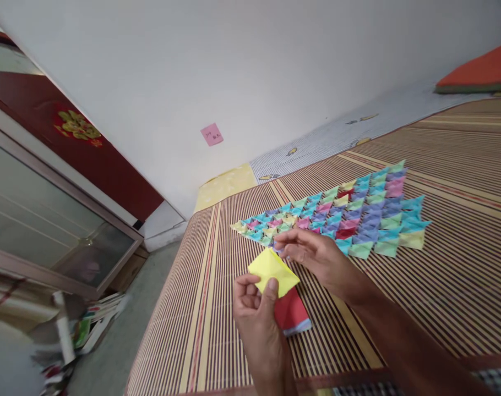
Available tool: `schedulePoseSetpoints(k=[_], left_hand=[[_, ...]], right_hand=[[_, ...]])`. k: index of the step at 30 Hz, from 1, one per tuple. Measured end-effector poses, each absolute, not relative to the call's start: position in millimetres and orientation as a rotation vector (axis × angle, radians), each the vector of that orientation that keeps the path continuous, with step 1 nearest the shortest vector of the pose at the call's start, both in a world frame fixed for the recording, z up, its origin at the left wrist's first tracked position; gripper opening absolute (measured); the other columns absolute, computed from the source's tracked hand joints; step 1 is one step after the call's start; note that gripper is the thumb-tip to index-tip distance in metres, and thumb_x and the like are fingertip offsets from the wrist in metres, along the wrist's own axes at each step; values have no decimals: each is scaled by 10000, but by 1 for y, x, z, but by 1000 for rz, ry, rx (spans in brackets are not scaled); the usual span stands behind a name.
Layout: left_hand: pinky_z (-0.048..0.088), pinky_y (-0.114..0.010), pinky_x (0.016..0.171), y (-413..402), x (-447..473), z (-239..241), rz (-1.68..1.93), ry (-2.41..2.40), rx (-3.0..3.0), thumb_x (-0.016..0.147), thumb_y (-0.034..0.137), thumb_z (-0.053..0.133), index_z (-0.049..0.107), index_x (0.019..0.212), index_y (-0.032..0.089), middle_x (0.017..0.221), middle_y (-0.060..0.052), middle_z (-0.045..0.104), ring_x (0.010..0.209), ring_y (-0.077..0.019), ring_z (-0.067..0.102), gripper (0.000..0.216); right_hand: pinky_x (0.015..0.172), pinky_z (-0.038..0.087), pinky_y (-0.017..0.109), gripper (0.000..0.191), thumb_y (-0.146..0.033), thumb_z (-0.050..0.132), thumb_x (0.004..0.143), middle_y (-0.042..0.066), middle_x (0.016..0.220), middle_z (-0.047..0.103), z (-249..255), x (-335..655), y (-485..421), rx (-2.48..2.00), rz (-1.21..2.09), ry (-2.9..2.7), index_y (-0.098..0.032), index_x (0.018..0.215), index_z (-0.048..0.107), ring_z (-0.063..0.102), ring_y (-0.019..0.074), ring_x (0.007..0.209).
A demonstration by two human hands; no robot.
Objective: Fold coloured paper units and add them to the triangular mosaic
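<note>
Left fingers (271, 290) pinch part-folded yellow paper (272, 266), right fingers (302, 237) half-open, seemingly empty; folded pieces (349, 214) beyond look finished, red paper (292, 309) unworked.

Far side: white wall (250, 60), on which a pink note (212, 134) with dark writing is fixed. Wall's foot is bordered by a yellow cloth (223, 184) and, further right, a pale checked sheet (316, 147). Far right, an orange-topped slab (482, 69) is cut off by the view's edge. Left: dark red panel (114, 170) adorned with a gold ornament (77, 125); framed glass pane (56, 220) seen nearer. Grey floor (141, 286) cluttered with papers (104, 316).
</note>
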State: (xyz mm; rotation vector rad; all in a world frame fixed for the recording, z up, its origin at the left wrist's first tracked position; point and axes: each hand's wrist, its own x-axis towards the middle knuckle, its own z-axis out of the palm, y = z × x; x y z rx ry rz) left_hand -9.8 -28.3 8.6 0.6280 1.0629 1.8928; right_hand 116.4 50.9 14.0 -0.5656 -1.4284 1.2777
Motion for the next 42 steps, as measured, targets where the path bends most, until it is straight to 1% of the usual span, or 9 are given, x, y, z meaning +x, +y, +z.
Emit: schedulePoseSetpoints(k=[3,8,11,14,18,22,30,35,42], left_hand=[[580,-279,791,-30,-9,12,1994,1294,724,725,257,883,543,989,227,945,-33,758,908,-197,744,431],[581,-352,864,-29,-4,15,1972,1286,703,719,236,883,478,1356,252,1061,-87,775,1030,-264,741,756],[571,-311,836,-27,-11,7,1830,1231,701,769,308,851,623,1246,170,1039,-103,775,975,-240,741,546],[536,-232,691,-26,-19,-1,1650,1182,793,839,366,787,738,1101,130,1001,-97,774,797,-158,702,356],[426,-170,511,-27,-23,-2,1573,1188,813,828,382,796,791,1033,134,862,-56,766,540,-54,519,322],[402,-150,449,-25,-20,1,1603,1186,741,745,382,860,811,980,131,815,-58,757,488,-34,475,347],[613,-252,633,-23,-15,4,1612,1141,666,665,257,898,808,1016,153,990,-109,786,863,-225,739,377],[653,-333,688,-23,-16,1,1594,1152,668,678,352,902,805,989,110,966,-136,789,842,-256,755,405],[641,-363,787,-21,-15,-3,1601,1081,666,717,342,887,805,1003,106,1001,-145,790,926,-281,755,380]], right_hand=[[765,537,294,232,-418,667,932,47,915,721,14,114,49,-548,1349,-1503,-199,999,711,675,187,861],[664,477,257,134,-313,672,915,8,785,676,15,107,44,-549,1318,-1522,-201,845,695,613,156,737],[591,430,246,174,-310,661,912,-9,708,614,16,105,43,-560,1294,-1503,-192,784,660,551,138,656],[553,404,239,191,-317,663,905,-16,683,584,16,106,43,-587,1305,-1502,-184,770,639,516,127,623],[580,442,248,186,-333,638,919,-1,719,614,16,109,44,-610,1286,-1527,-182,811,645,554,137,653],[641,481,266,116,-304,690,875,12,795,658,14,113,47,-669,1163,-1489,-194,900,662,605,159,723],[691,486,276,54,-226,694,865,9,796,649,15,112,50,-632,1039,-1517,-197,834,660,610,162,750],[691,476,273,58,-207,686,864,4,797,641,14,114,48,-652,1031,-1541,-195,821,650,596,155,750],[672,467,276,61,-211,673,865,-1,778,631,14,114,48,-666,1044,-1562,-197,816,639,580,152,729]])
